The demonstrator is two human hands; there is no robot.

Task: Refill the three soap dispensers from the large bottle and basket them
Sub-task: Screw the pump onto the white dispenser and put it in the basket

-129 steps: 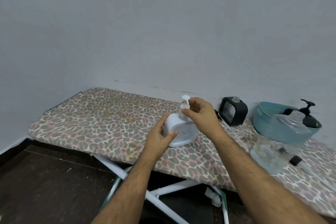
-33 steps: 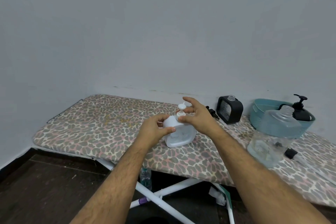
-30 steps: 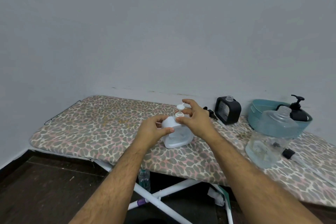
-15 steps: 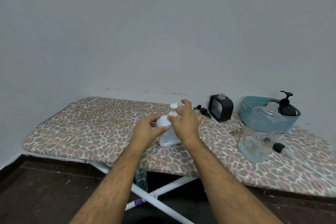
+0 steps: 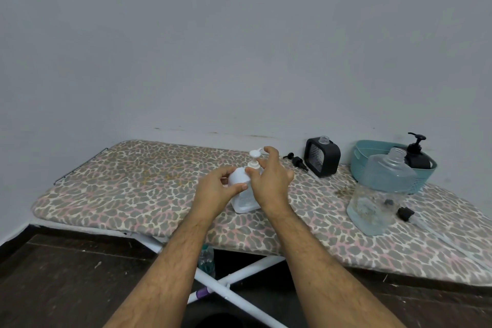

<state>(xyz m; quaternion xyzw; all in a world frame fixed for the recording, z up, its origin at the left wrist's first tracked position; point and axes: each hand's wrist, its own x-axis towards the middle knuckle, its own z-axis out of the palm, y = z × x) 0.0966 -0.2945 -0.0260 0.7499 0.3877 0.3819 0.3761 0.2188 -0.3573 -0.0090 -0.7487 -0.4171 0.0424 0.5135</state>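
Both hands hold the white dispenser (image 5: 243,194) near the board's (image 5: 119,194) front edge: left hand (image 5: 217,190) clasps its body, right hand (image 5: 270,181) pinches the pump collar (image 5: 253,165). Smooth, light plastic; grip the body. Basket (image 5: 372,157) sits at the far right.

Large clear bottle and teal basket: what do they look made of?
Large clear bottle: likely glossy transparent plastic, possibly glass; the basket shows through it. Teal basket: looks like matte moulded plastic, with a slotted wall and a cut-out handle.
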